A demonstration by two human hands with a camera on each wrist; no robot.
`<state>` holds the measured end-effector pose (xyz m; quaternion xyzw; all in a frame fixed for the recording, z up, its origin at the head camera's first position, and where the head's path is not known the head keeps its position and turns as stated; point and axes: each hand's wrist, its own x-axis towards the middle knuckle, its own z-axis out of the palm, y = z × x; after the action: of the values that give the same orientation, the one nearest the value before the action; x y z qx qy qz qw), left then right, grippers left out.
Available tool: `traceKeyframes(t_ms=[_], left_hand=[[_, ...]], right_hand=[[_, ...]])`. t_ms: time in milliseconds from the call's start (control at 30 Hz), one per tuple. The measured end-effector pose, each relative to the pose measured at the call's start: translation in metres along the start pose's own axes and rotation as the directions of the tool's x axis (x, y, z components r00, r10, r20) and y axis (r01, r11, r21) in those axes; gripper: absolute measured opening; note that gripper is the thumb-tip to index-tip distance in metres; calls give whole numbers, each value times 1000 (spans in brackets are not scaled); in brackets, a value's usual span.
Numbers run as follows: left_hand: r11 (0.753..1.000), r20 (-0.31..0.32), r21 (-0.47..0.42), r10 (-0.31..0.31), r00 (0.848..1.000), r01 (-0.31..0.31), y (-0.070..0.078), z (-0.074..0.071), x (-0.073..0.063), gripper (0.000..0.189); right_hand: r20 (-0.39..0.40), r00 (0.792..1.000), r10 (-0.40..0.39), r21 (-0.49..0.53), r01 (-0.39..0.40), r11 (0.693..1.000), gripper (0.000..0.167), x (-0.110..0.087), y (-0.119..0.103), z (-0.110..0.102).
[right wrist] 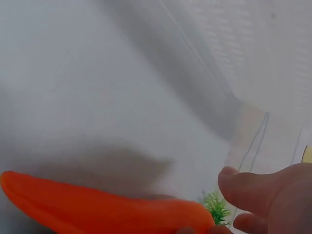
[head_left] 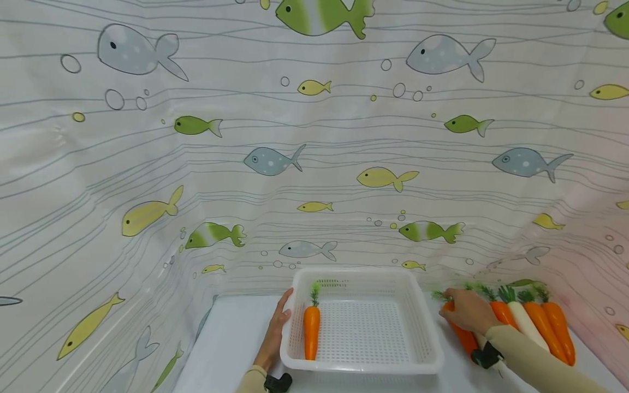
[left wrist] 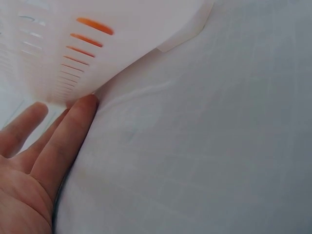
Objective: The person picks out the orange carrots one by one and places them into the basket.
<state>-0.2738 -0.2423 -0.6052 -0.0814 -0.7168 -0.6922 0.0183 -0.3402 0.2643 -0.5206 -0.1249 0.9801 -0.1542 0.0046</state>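
Note:
A white plastic basket (head_left: 363, 368) with slotted walls stands on the table, and an orange carrot (head_left: 312, 330) with a green top lies along its left side. My left hand (head_left: 276, 333) rests against the basket's left outer wall, its fingers (left wrist: 68, 139) extended under the slots. To the right of the basket, my right hand (head_left: 469, 310) is over the leafy end of another carrot (right wrist: 112, 207). Fingertips touch that carrot near its top in the right wrist view, while the thumb (right wrist: 243, 187) stands apart from it. Its lower fingers are mostly out of frame.
Right of my right hand, several more carrots (head_left: 560, 330) and a white radish (head_left: 527, 325) lie side by side with their green tops away from me. A pale vegetable shows partly beneath my right wrist. A fish-patterned sheet (head_left: 344, 136) hangs behind the table (head_left: 231, 327).

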Motion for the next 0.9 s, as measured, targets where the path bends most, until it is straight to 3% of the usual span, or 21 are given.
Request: traceKeyframes(t_ms=[233, 500, 900], left_hand=[[1000, -1, -3, 3, 1000, -3, -3, 0, 1, 58], [1000, -15, -6, 1, 1000, -1, -4, -1, 2, 58], [1000, -13, 14, 3, 1000, -3, -4, -1, 1, 58]], right_hand=[[-12, 998, 54, -6, -54, 999, 55, -1, 6, 1], [39, 997, 63, 4, -63, 998, 50, 3, 19, 3], [115, 990, 83, -31, -80, 996, 58, 4, 6, 3]])
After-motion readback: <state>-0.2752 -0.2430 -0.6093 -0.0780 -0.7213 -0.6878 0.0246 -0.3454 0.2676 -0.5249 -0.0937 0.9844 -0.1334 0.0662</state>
